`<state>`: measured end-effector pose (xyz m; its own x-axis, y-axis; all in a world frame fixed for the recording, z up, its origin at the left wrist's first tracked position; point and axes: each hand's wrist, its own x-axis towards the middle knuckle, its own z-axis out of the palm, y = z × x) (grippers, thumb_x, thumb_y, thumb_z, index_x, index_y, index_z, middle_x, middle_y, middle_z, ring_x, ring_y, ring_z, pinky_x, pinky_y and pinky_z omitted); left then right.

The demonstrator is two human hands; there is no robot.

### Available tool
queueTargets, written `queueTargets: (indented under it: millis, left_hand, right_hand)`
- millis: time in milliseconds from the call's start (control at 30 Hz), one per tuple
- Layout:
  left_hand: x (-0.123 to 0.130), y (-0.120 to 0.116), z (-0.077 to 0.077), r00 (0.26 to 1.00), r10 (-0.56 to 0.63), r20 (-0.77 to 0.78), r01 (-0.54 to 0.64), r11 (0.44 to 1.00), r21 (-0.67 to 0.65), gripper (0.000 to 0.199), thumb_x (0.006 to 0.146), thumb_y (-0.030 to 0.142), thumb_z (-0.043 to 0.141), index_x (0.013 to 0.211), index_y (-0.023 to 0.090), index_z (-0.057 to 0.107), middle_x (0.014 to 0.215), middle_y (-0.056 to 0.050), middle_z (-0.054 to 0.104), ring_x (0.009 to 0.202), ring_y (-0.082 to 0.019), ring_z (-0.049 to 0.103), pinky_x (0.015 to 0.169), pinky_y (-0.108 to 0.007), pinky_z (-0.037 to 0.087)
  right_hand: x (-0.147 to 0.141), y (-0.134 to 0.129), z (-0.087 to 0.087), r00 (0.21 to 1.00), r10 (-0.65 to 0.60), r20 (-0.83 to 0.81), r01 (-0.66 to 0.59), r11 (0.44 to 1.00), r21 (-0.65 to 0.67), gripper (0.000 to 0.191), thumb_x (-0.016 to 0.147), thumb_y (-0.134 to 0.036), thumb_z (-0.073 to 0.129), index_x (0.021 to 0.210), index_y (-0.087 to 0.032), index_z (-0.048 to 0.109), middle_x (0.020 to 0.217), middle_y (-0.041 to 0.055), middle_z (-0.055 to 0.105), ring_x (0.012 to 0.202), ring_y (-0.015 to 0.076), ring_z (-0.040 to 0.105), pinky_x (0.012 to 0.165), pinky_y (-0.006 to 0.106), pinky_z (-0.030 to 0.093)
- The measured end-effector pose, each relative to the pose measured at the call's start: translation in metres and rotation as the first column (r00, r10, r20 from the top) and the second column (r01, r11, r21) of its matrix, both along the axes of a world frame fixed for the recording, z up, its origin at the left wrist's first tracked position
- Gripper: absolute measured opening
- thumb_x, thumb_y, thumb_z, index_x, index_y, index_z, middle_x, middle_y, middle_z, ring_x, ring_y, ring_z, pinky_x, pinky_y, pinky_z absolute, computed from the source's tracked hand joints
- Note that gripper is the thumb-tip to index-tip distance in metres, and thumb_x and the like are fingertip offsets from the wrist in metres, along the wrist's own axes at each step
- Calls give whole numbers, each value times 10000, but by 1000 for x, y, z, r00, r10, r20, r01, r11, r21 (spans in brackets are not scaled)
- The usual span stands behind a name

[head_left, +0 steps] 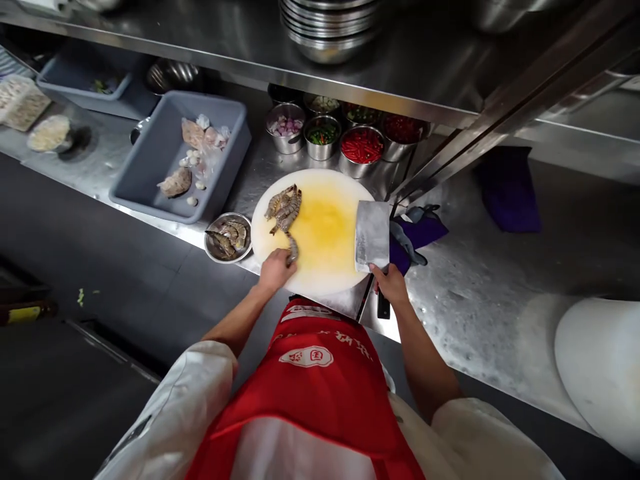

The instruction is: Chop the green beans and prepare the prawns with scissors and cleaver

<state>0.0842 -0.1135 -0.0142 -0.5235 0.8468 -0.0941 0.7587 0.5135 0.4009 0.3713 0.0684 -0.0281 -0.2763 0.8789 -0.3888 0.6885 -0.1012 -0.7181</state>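
A round white cutting board [325, 267] with a yellow-stained middle lies on the steel counter. Several grey shrimp [287, 208] are heaped on its upper left part. One more shrimp [293, 248] lies below the heap, its lower end pinched by my left hand [277, 269] at the board's near left edge. My right hand [393, 285] is closed on the dark handle of a wide cleaver [372, 233], whose blade rests over the board's right edge. Beside the board on the left, a metal bowl [208, 251] holds more shrimp.
A grey bin [127, 190] with bagged food stands at the left. Behind the board are metal pots of red chilies [362, 145], green peppers [323, 133] and shallots [285, 127]. A steel shelf [210, 60] overhangs them. Purple cloth [423, 231] lies right of the cleaver.
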Motion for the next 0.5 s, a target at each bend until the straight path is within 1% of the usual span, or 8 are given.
queueTargets:
  millis: [100,167,200,267,300,367,433,500]
  left_hand:
    - [-68,-47,-7,992,103,69,-110,988,112,235,793,240,628,1020,190,662,1012,-75,718,931,-229,682,876,-343,539]
    - [-112,-74,-14,979,193,69,-202,965,166,254,784,297,626,1012,190,652,980,-67,720,896,-234,685,848,-350,545]
    - [-133,-84,-17,970,236,55,-242,953,181,272,782,319,624,1016,184,648,981,-74,718,901,-243,684,846,-358,545]
    - [-168,-93,-24,965,260,27,-261,951,166,305,769,340,626,1020,167,644,993,-102,714,947,-274,679,872,-387,540]
    - [-181,-92,-26,968,252,7,-250,957,150,307,769,341,620,1013,157,646,1000,-121,711,979,-293,672,897,-409,532]
    - [-196,-77,-27,975,215,-48,-206,967,148,295,794,344,591,999,141,654,1023,-159,705,1046,-327,650,956,-453,505]
    - [-195,-48,-23,984,149,-94,-126,969,210,288,849,346,536,1004,142,666,1065,-174,701,1093,-333,630,1007,-469,474]
    - [-180,-8,-13,995,33,-99,-3,957,290,291,903,337,484,1034,163,677,1095,-149,702,1104,-303,627,1031,-442,463]
  right_hand:
    - [-5,-8,-6,996,-71,-49,70,997,-17,430,851,-595,638,771,-264,375,481,-60,549,367,155,546,405,268,430]
    - [-8,-12,-8,992,-107,-67,106,994,-11,450,831,-619,649,765,-266,377,484,-60,551,368,153,541,403,272,428]
    - [-9,-14,-9,990,-120,-73,120,993,-8,457,823,-628,652,761,-266,380,484,-60,551,372,154,542,407,274,432]
    - [-13,-17,-9,987,-146,-73,146,989,-3,465,815,-643,651,751,-264,388,482,-57,552,385,157,553,423,278,443]
    - [-15,-19,-8,985,-159,-68,159,987,0,467,815,-647,648,745,-263,392,482,-54,554,391,158,559,428,278,446]
    - [-20,-24,-6,981,-186,-62,187,982,10,465,816,-647,645,738,-263,395,481,-48,559,395,158,562,427,277,443]
    - [-26,-29,-4,972,-223,-69,224,974,11,460,818,-640,646,740,-265,392,474,-46,556,388,160,557,411,276,434]
    - [-31,-34,-3,960,-264,-93,265,964,-4,458,817,-634,651,748,-268,385,467,-48,550,373,163,547,393,279,428]
